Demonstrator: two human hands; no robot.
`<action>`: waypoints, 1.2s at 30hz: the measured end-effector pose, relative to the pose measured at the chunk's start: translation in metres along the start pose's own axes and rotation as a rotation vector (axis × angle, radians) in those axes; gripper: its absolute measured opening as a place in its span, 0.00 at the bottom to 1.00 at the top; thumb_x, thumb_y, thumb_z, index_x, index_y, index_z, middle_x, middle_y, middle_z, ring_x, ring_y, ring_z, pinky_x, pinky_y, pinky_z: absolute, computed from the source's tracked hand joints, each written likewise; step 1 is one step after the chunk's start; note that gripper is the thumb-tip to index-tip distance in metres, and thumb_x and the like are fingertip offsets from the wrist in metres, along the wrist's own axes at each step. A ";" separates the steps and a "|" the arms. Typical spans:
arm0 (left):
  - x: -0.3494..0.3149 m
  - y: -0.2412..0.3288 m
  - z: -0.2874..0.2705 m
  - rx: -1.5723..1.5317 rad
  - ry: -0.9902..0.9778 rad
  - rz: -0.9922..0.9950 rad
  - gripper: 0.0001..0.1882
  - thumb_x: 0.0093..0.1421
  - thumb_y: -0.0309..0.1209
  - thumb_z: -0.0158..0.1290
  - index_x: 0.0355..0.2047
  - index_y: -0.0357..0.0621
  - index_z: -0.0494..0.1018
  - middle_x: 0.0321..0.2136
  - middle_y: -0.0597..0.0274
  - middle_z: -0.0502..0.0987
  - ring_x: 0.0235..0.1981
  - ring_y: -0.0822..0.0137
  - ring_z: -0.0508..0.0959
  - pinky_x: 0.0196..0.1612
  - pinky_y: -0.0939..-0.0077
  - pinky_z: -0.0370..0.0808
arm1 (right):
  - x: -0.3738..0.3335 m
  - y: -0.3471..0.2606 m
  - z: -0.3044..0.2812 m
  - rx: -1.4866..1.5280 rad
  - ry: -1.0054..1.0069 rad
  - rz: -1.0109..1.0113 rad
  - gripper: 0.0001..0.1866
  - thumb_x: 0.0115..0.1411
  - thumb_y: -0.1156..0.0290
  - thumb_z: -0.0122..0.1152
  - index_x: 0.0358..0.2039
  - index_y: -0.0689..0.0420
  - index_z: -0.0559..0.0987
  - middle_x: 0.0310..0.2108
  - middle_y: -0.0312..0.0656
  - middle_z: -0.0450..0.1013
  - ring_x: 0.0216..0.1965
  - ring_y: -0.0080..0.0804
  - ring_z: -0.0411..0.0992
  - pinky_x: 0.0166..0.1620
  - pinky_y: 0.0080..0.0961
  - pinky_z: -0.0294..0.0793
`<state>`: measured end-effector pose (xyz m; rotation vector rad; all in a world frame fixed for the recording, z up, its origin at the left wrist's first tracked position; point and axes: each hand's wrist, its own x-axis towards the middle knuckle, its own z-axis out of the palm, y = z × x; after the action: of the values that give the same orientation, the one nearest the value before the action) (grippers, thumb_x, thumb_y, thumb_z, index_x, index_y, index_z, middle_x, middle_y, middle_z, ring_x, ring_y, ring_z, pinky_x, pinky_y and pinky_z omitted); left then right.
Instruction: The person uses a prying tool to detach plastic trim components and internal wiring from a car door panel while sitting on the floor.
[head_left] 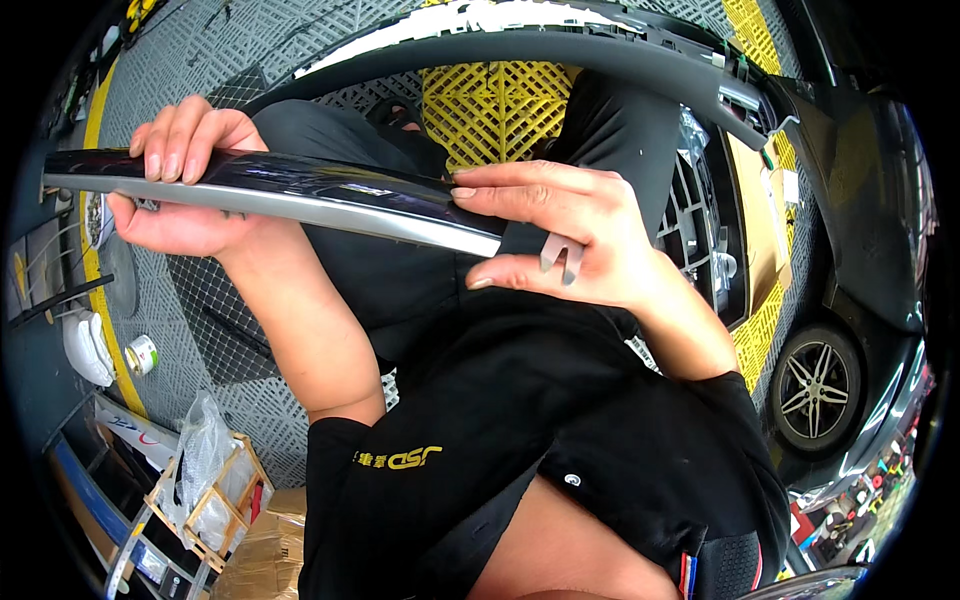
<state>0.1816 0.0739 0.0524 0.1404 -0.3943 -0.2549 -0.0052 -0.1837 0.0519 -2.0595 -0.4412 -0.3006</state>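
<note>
A long, slightly curved car trim strip [330, 203], glossy black with a silver lower edge, lies across my lap in the air, its left end a little higher. My left hand [190, 180] grips it near that end, fingers over the top and thumb beneath. At the other end my right hand [570, 225] pinches the strip, fingers above and thumb below. Against the right palm shows a small grey forked piece [563, 258], with a dark part between it and the strip; whether it joins the strip, I cannot tell.
A large dark curved car panel [500, 48] lies beyond my knees. At right are a black grille [690, 225], cardboard [765, 195] and a dark car with a spoked wheel [818, 390]. A can [142, 354], wooden crate [225, 500] and cardboard box [262, 560] stand left.
</note>
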 end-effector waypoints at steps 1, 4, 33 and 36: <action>0.000 -0.002 0.000 -0.003 0.014 0.001 0.16 0.50 0.42 0.60 0.29 0.42 0.74 0.22 0.68 0.75 0.25 0.72 0.75 0.29 0.83 0.76 | -0.002 0.004 0.004 -0.058 0.049 -0.051 0.25 0.47 0.58 0.80 0.44 0.56 0.85 0.45 0.42 0.82 0.35 0.36 0.83 0.36 0.25 0.82; -0.001 -0.004 0.001 -0.019 0.054 0.005 0.16 0.48 0.43 0.61 0.27 0.44 0.72 0.21 0.69 0.73 0.23 0.73 0.73 0.27 0.83 0.74 | -0.006 0.014 0.009 -0.154 0.165 -0.191 0.23 0.46 0.60 0.79 0.42 0.55 0.85 0.43 0.40 0.83 0.32 0.35 0.83 0.33 0.25 0.81; -0.013 -0.047 0.003 0.727 0.654 0.380 0.13 0.70 0.26 0.48 0.47 0.25 0.73 0.42 0.48 0.77 0.43 0.61 0.80 0.51 0.67 0.82 | -0.007 0.006 0.004 0.498 0.164 0.575 0.19 0.66 0.60 0.66 0.47 0.65 0.83 0.30 0.35 0.79 0.33 0.15 0.72 0.38 0.18 0.74; -0.013 -0.048 0.003 0.739 0.652 0.394 0.13 0.70 0.26 0.48 0.47 0.25 0.73 0.42 0.49 0.77 0.42 0.61 0.80 0.50 0.67 0.82 | -0.006 0.006 0.004 0.467 0.145 0.595 0.21 0.63 0.62 0.70 0.49 0.65 0.82 0.30 0.34 0.78 0.31 0.14 0.71 0.36 0.17 0.73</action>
<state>0.1582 0.0315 0.0419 0.8380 0.1567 0.3394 -0.0081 -0.1840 0.0432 -1.6036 0.1874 0.0178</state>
